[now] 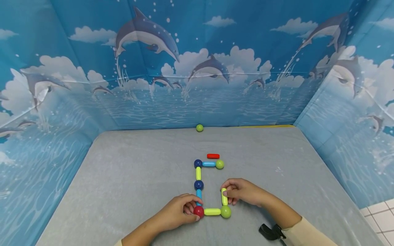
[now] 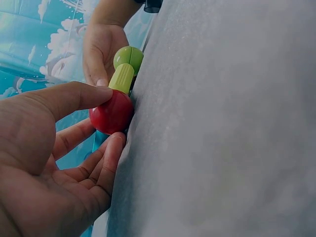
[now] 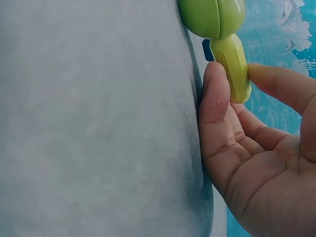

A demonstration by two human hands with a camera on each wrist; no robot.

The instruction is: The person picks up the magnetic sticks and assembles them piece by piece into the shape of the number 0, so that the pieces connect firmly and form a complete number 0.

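Observation:
Magnetic rods and balls form an open figure on the grey table. My left hand (image 1: 175,212) holds the red ball (image 1: 198,212) at the near left corner, thumb and fingers on either side. From it a yellow-green rod (image 1: 212,212) runs right to a green ball (image 1: 226,212). My right hand (image 1: 246,193) pinches another yellow-green rod (image 3: 232,69), whose near end meets that green ball. Up the left side run a light blue rod (image 1: 199,195), a dark blue ball (image 1: 198,185), a yellow-green rod (image 1: 198,173) and a second dark blue ball (image 1: 198,163).
At the figure's far end a light blue rod (image 1: 209,164) leads to a green ball (image 1: 220,164). A loose red rod (image 1: 213,156) lies just beyond. Another green ball (image 1: 199,127) sits by the back edge. A black strap-like item (image 1: 271,232) is beside the right sleeve.

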